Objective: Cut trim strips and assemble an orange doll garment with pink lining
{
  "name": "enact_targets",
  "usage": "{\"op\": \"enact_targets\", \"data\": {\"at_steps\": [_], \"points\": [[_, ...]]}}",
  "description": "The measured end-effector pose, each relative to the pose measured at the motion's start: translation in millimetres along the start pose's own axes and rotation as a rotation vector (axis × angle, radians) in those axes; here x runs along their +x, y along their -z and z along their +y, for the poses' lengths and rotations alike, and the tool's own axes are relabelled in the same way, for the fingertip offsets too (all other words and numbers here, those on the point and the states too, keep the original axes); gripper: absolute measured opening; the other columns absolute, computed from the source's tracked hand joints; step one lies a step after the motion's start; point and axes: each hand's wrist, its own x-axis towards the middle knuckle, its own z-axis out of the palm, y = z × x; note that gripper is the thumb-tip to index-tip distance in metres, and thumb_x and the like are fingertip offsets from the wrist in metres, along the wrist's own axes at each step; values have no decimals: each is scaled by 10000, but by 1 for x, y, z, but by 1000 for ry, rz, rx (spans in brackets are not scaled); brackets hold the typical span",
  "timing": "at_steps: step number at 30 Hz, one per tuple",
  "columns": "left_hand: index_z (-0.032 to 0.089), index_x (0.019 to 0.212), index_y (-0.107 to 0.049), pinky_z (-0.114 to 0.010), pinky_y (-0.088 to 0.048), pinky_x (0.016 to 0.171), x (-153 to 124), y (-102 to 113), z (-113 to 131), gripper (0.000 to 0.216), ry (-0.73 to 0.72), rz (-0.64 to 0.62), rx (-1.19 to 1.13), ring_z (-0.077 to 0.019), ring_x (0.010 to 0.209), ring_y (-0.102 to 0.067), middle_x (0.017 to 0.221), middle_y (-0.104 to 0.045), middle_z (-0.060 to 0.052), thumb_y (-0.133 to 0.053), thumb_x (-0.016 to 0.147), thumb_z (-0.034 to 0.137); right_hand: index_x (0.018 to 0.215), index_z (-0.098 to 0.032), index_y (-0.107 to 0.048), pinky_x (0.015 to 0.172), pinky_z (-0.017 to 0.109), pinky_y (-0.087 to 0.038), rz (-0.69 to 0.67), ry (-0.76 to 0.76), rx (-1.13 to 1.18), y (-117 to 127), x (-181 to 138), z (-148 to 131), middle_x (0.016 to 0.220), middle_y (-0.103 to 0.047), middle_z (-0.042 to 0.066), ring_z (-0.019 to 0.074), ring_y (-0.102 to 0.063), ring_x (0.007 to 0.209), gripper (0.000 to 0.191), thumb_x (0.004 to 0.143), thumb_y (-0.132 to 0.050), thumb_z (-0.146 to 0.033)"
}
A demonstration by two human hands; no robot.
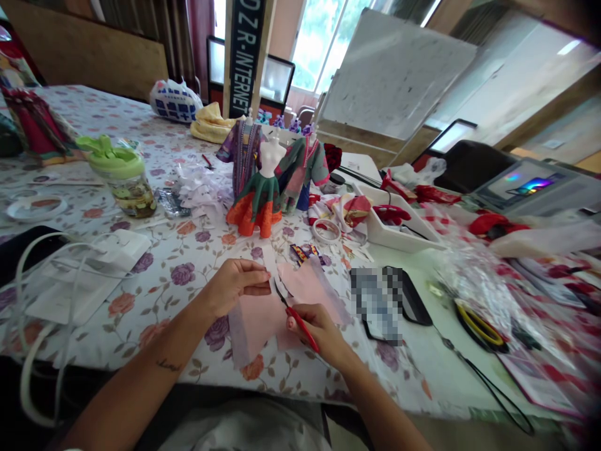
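Observation:
My left hand [237, 285] is closed in a pinch on a narrow white strip [269, 258], whose upper end sticks out above the fingertips. Whether the strip is paper or cloth I cannot tell. In my right hand [319, 329] are scissors with red handles [305, 332], their dark blades pointing up and left, close to the left fingertips. Beneath both hands lie pale pink cloth pieces with greyish-lilac edges: a left piece [256, 322] and a right piece [317, 285]. Part of the pink cloth is hidden by the right hand.
Behind my hands stands a small dress form [271, 156] in a green and orange skirt, beside dressed figures. A green-lidded jar [126, 181] and white power strip [101, 275] lie left. To the right are a tape roll [325, 231], a white tray [404, 235] and a black case [408, 297].

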Motion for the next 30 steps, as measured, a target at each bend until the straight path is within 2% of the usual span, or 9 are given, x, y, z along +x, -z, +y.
{"op": "enact_targets", "data": {"at_steps": [10, 21, 30], "points": [[124, 705, -719, -310, -555, 769, 1, 0, 0, 190, 2, -32, -1, -135, 672, -668, 725, -717, -32, -816, 605, 254, 537, -170, -430, 429, 230, -168, 42, 9, -51, -1, -3, 1, 485, -324, -53, 64, -257, 469, 512, 745, -629, -593], [127, 689, -724, -269, -555, 725, 0, 2, -1, 179, 3, -24, 74, -115, 652, -648, 696, -699, -21, -808, 617, 268, 555, -174, -413, 447, 229, -176, 44, 5, -123, -1, -4, 5, 521, -302, -54, 68, -258, 494, 503, 766, -605, -588], [120, 716, -723, -280, -551, 752, 1, 3, -1, 161, 30, -60, 6, -130, 682, -668, 731, -713, -33, -797, 631, 235, 561, -177, -413, 439, 227, -172, 18, -5, -115, 0, -5, 3, 500, -318, -57, 67, -268, 478, 519, 763, -586, -623]]}}
